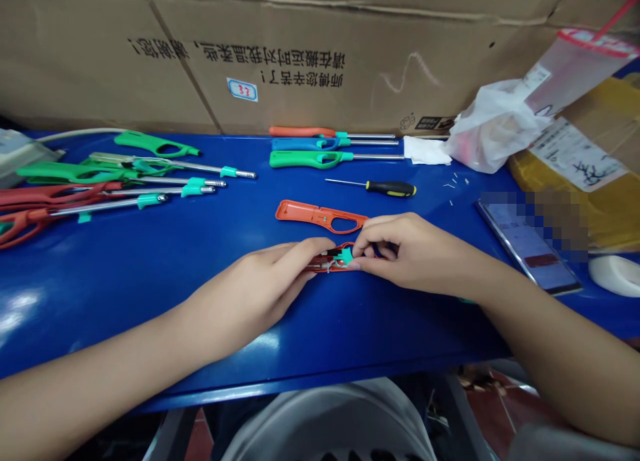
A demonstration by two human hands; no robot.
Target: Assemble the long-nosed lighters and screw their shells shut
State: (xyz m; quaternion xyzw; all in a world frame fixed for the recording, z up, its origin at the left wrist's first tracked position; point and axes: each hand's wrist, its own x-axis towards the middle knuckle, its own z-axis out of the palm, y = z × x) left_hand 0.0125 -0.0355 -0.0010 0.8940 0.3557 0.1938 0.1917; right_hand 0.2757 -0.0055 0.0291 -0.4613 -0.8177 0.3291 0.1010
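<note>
An opened orange lighter casing half (320,268) lies on the blue table, with inner parts and thin wire showing in it. My left hand (265,274) is closed around its left end, and the palm covers that part. The thumb and fingers of my right hand (405,251) pinch at a green trigger (345,255) in the casing; the fingertips partly hide it. Just beyond my hands rests the other orange casing half (300,212), inner side up. A yellow-and-black screwdriver (390,188) lies farther back, its shaft pointing left.
Several long-necked lighters (75,174) lie in a group at the left. Three more (305,158) are lined up by the cardboard box (280,48). At the right are a phone (530,248), a plastic bag (500,124), a cup (575,68) and a white mouse (617,274).
</note>
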